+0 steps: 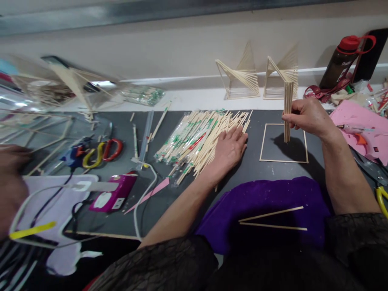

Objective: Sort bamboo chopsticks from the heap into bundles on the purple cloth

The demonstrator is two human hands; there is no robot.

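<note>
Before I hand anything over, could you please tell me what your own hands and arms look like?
My left hand and right hand are ungloved, with bare wrists and forearms. The left sleeve and right sleeve are dark, nearly black, with a crinkled, web-like pattern.

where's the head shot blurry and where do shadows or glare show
In the head view, the far left smears, another person's hand included, while the upright bundle of pale wooden sticks in the right hand looks clearer; also in the head view, a dark shadow falls inside the thin square wooden frame, and clear plastic stick packets glint.
</note>
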